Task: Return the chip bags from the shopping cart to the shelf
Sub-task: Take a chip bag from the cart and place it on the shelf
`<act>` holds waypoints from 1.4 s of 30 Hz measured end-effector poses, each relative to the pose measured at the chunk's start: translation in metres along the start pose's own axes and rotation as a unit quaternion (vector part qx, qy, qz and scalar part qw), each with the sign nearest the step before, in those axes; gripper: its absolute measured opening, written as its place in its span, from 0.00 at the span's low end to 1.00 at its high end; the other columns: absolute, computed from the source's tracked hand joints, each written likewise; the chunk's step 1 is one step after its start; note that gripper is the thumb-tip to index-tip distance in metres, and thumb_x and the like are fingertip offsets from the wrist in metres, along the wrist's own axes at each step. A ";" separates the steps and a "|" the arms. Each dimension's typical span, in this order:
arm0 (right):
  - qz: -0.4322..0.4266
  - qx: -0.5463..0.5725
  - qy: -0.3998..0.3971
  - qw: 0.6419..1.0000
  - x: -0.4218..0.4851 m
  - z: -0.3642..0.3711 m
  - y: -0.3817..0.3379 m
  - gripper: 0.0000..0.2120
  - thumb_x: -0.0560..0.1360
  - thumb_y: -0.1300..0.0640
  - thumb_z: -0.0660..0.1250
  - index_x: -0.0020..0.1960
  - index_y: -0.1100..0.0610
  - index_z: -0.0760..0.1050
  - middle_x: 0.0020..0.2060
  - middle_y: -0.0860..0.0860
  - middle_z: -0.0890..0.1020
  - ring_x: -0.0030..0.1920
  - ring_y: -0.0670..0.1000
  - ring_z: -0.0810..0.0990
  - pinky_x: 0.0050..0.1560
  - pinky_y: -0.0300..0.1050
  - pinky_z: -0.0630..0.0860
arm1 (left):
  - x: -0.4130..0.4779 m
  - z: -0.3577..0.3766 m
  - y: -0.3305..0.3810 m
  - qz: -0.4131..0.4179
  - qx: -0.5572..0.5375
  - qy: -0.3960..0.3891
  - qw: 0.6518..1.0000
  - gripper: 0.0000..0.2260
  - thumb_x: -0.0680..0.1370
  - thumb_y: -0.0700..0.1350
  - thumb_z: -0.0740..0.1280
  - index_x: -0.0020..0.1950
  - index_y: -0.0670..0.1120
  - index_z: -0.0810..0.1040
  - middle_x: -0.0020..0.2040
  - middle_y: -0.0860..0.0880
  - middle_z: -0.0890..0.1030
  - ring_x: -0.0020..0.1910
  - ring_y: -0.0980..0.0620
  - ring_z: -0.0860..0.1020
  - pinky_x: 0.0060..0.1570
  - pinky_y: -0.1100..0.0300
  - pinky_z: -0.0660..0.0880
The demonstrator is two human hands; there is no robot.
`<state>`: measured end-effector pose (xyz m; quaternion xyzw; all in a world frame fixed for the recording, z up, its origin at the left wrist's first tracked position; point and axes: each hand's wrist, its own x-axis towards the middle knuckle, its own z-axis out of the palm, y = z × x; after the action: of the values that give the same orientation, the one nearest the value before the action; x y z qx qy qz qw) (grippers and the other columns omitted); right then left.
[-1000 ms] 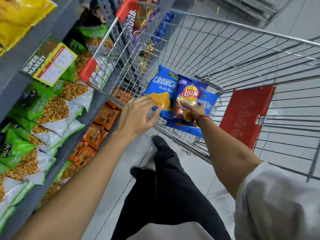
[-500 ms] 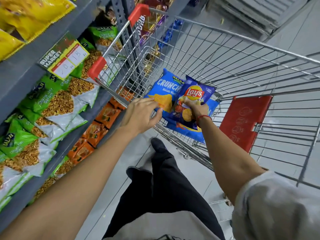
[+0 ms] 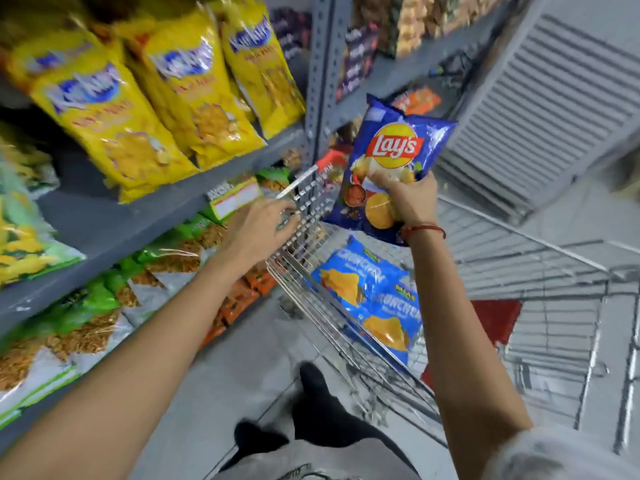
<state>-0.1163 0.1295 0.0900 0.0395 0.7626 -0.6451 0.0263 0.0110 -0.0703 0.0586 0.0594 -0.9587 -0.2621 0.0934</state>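
My right hand (image 3: 407, 199) grips a dark blue Lay's chip bag (image 3: 394, 157) by its lower half and holds it upright in the air, above the wire shopping cart (image 3: 349, 344) and near the grey shelf upright (image 3: 320, 81). Two light blue Crunchex chip bags (image 3: 370, 299) lie tilted inside the cart's near end. My left hand (image 3: 258, 230) rests against the cart's wire rim with fingers spread and nothing in it. Left of the cart runs the grey shelf (image 3: 110, 220).
Yellow snack bags (image 3: 128, 109) fill the upper shelf, with green-and-white snack bags (image 3: 86, 317) and orange packs (image 3: 239, 303) below. A price tag (image 3: 235, 199) hangs on the shelf edge. My legs and dark shoes (image 3: 311, 379) stand beside the cart. A grey slatted surface (image 3: 540, 109) lies at the right.
My right hand has lifted the Lay's bag up out of the cart toward the shelf. The view has tilted up, showing the yellow bags. My left hand stays at the cart rim.
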 end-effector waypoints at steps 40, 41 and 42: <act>-0.317 0.181 -0.579 0.729 -0.418 0.439 -0.395 0.42 0.62 0.45 0.78 0.69 0.60 0.65 0.64 0.53 0.75 0.61 0.47 0.72 0.63 0.42 0.68 | -0.311 -0.453 -0.081 -0.418 0.371 0.449 0.697 0.25 0.77 0.58 0.50 0.56 0.43 0.79 0.55 0.46 0.83 0.56 0.47 0.79 0.63 0.50 0.67; -0.309 0.174 -0.586 0.728 -0.421 0.442 -0.394 0.46 0.62 0.45 0.78 0.71 0.62 0.61 0.67 0.54 0.73 0.62 0.48 0.71 0.62 0.41 0.67 | -0.311 -0.454 -0.082 -0.420 0.372 0.448 0.695 0.26 0.77 0.58 0.50 0.57 0.43 0.79 0.57 0.46 0.83 0.57 0.48 0.78 0.63 0.50 0.66; -0.302 0.171 -0.589 0.730 -0.422 0.445 -0.395 0.48 0.62 0.44 0.78 0.72 0.62 0.59 0.69 0.55 0.72 0.63 0.48 0.70 0.60 0.41 0.66 | -0.311 -0.454 -0.082 -0.422 0.373 0.447 0.695 0.26 0.77 0.59 0.49 0.58 0.44 0.79 0.58 0.47 0.82 0.59 0.48 0.78 0.64 0.51 0.65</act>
<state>0.2621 -0.3849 0.4420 -0.5768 0.4429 -0.6322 0.2673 0.4151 -0.3130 0.3546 0.5977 -0.6972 0.1626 0.3610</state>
